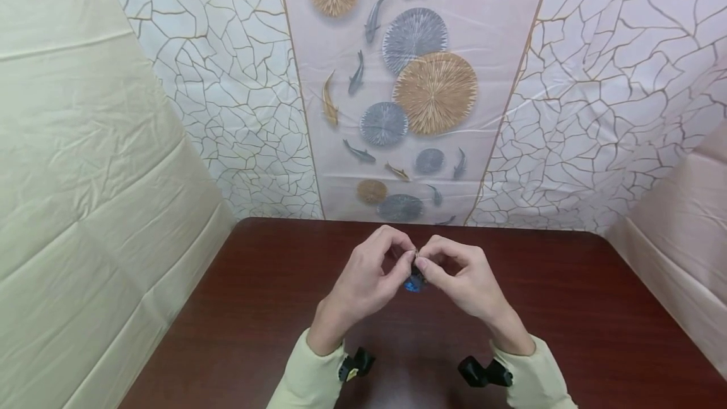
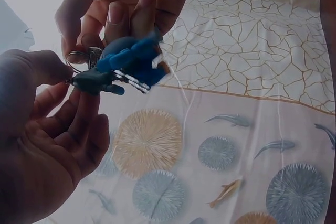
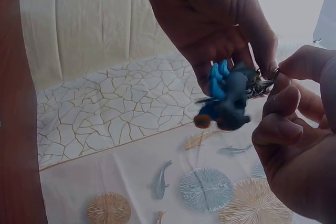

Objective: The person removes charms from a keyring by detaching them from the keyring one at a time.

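Observation:
Both hands meet above the table, at the middle of the head view. A keychain with blue and dark dangling figures point(image 1: 414, 283) hangs between them. My left hand point(image 1: 369, 273) pinches its metal ring point(image 2: 77, 60) between thumb and index finger. From the other side, my right hand point(image 1: 462, 276) pinches the ring with thumb and fingertips. Blue and dark grey parts of the charms point(image 3: 229, 98) show in the right wrist view, with orange ends. Fingers partly hide the ring, and small metal links beside it are too cluttered to make out.
A dark reddish-brown table point(image 1: 238, 333) lies below the hands. Behind it hangs a patterned cloth point(image 1: 255, 112) with fish and round motifs. Plain cream cloth point(image 1: 85, 175) covers the left side. Black wrist devices point(image 1: 485, 372) sit at both light sleeves.

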Available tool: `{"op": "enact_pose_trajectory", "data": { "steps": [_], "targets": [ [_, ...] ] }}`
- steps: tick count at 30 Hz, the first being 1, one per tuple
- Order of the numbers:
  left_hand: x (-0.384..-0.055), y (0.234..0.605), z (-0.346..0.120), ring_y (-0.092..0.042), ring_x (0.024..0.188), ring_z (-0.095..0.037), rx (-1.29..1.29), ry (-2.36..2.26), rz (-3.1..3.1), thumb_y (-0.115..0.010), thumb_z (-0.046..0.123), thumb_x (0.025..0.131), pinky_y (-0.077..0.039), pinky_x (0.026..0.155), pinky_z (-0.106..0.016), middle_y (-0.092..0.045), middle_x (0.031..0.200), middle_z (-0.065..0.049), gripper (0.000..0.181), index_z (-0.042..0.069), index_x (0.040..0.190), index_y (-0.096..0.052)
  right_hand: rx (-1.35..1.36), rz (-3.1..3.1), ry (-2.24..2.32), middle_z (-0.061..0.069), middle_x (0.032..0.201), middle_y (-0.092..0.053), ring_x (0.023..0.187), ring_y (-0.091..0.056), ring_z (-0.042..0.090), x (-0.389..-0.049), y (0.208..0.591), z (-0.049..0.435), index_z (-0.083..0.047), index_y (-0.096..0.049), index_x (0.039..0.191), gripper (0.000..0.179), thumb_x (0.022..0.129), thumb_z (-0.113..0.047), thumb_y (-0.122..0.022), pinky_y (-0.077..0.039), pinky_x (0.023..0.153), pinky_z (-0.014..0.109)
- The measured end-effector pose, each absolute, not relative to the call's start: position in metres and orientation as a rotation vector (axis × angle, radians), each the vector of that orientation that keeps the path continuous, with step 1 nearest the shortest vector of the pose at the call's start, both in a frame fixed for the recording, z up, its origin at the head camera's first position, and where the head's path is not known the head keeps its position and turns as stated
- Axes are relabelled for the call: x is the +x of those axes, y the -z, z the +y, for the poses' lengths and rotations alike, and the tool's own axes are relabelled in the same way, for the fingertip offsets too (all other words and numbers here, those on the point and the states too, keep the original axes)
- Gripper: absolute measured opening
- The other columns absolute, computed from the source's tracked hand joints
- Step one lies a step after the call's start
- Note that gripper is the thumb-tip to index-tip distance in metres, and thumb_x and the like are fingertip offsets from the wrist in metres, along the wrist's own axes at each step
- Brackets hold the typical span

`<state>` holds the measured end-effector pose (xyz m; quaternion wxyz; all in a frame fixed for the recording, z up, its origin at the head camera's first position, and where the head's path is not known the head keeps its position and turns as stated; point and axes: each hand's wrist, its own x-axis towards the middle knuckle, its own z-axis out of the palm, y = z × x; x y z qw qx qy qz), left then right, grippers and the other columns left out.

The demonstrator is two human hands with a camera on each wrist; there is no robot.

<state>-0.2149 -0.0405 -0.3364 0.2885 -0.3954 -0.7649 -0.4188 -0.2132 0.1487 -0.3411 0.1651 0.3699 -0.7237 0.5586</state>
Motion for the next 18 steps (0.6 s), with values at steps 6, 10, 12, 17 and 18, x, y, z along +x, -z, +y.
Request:
{"op": "enact_pose_trajectory", "data": {
  "steps": [6,10,12,17,18],
  "targets": [
    [-0.2134,0.3357,-0.0406,-0.057,0.075,-0.008,-0.999,1.142,-2.076,-0.063,0.004,0.091,-0.047,0.067,-0.012,-0.062,0.087,-0.002,0.006,0.007,0.095,-0.061,1.079,-2.047,-1.592,0.000,0.077,-0.059,0.060,-0.051,0.006,-0.2142,0.3420,0.1497,-0.010,-0.067,0.089,0.022,0.086,0.011,-0.064,-0.042,0.047,0.023],
    [-0.2136,0.3363,-0.0409,-0.058,0.075,-0.008,-1.017,1.132,-2.080,-0.064,0.004,0.091,-0.049,0.068,-0.014,-0.062,0.086,-0.002,0.007,0.007,0.095,-0.061,1.077,-2.084,-1.619,-0.001,0.071,-0.055,0.055,-0.048,0.008,-0.2152,0.3424,0.1508,-0.011,-0.067,0.089,0.020,0.089,0.009,-0.061,-0.041,0.047,0.024],
    [-0.2140,0.3366,-0.0412,-0.058,0.077,-0.008,-1.035,1.100,-2.070,-0.065,0.004,0.090,-0.049,0.069,-0.014,-0.062,0.087,-0.002,0.008,0.007,0.096,-0.061,1.080,-2.099,-1.623,-0.002,0.069,-0.052,0.053,-0.047,0.009,-0.2156,0.3424,0.1511,-0.011,-0.067,0.089,0.020,0.091,0.008,-0.060,-0.042,0.046,0.025],
    [-0.2150,0.3355,-0.0423,-0.057,0.083,-0.009,-1.067,1.016,-2.016,-0.066,0.004,0.089,-0.050,0.072,-0.015,-0.063,0.092,-0.001,0.009,0.008,0.096,-0.061,1.096,-2.106,-1.603,-0.001,0.070,-0.054,0.052,-0.047,0.009,-0.2161,0.3420,0.1522,-0.010,-0.067,0.090,0.019,0.090,0.008,-0.061,-0.043,0.046,0.024],
    [-0.2149,0.3351,-0.0427,-0.057,0.084,-0.009,-1.071,1.005,-2.007,-0.066,0.005,0.089,-0.050,0.073,-0.015,-0.064,0.093,-0.001,0.009,0.008,0.096,-0.062,1.099,-2.107,-1.600,-0.001,0.071,-0.055,0.053,-0.047,0.009,-0.2160,0.3416,0.1526,-0.010,-0.067,0.091,0.019,0.090,0.008,-0.061,-0.043,0.046,0.024]
  ]
}}
